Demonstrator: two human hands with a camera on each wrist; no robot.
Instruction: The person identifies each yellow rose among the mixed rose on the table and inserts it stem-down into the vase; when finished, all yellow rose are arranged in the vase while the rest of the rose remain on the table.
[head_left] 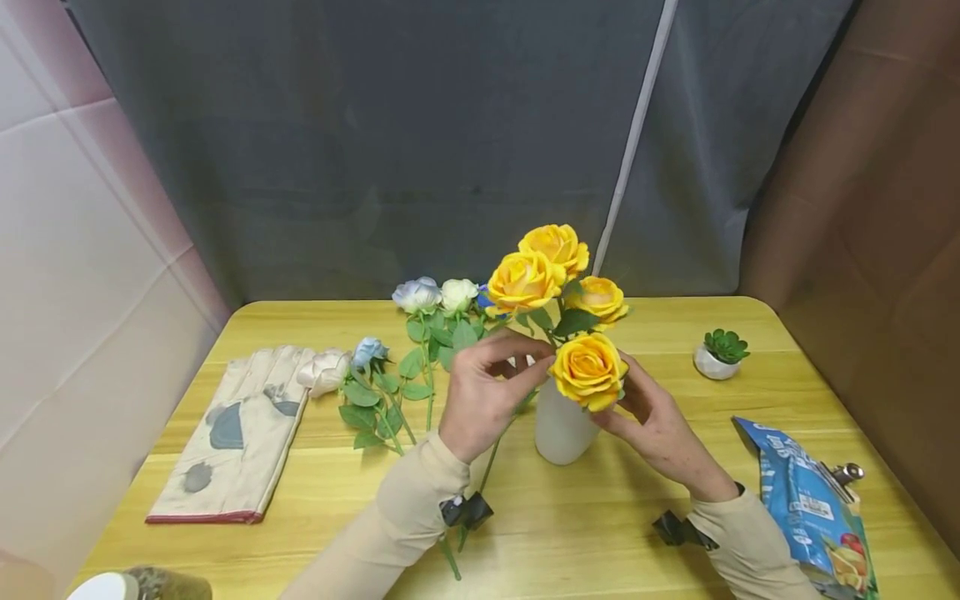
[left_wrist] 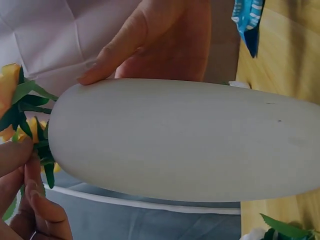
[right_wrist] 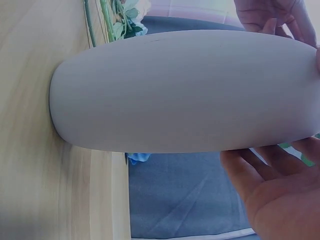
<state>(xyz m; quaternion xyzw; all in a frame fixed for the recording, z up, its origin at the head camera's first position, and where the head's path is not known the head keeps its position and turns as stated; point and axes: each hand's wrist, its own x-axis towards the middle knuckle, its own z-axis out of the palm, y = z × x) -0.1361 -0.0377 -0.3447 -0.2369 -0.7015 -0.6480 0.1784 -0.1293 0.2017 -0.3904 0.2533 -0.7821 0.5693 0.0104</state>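
A white vase (head_left: 564, 432) stands upright on the table with several yellow roses (head_left: 524, 282) rising from its mouth. Just above the rim, my left hand (head_left: 483, 393) pinches the green stem or leaf of a yellow rose between thumb and fingers. In the left wrist view that pinch meets dark green leaves (left_wrist: 48, 172) beside the vase mouth. My right hand (head_left: 666, 429) holds the upper part of the vase from the right, thumb on the near side and fingers behind. The lowest rose (head_left: 589, 371) hides the vase mouth in the head view.
Left of the vase lie blue and white roses (head_left: 417, 295) with long stems, and a folded beige cloth (head_left: 232, 442). A jar (head_left: 142, 585) is at the front left. To the right are a small potted succulent (head_left: 717, 358) and a blue snack bag (head_left: 806, 504) with a clip.
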